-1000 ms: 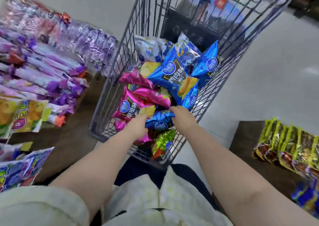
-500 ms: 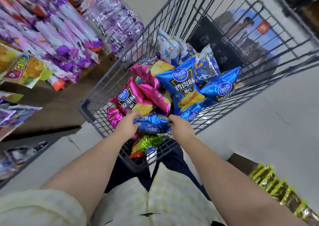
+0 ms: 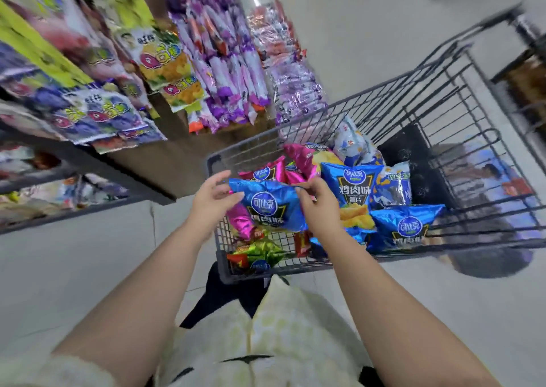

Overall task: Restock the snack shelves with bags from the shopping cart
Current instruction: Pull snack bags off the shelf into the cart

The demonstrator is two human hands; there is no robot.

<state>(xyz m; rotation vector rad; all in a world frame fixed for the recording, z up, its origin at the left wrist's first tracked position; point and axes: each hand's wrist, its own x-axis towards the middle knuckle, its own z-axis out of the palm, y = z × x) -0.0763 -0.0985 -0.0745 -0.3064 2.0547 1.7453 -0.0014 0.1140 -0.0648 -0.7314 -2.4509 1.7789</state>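
While the person stands at the near end of the wire cart [image 3: 413, 106], a blue bag [image 3: 271, 206] hangs between both hands just above the cart's near corner, clear of the heap below. It is shiny foil, puffed, with a round white-rimmed logo in the middle and a dark panel of pale lettering under it. The right hand [image 3: 317, 206] pinches the bag's top seam, fingers bent over the crinkled edge. The left hand [image 3: 212, 200] has its fingers spread and nearly straight, tips against the bag's left edge, thumb raised.

The right hand covers the bag's right side, and the lettering low on it is too smeared to read. Beneath it lie pink bags [image 3: 298, 156], two more blue bags [image 3: 407, 227] and a green bag [image 3: 260, 253] half behind the wire. The shelves [image 3: 88, 156] to the left, stacked with purple packs [image 3: 230, 76], are blurred, as is the cart's far end.
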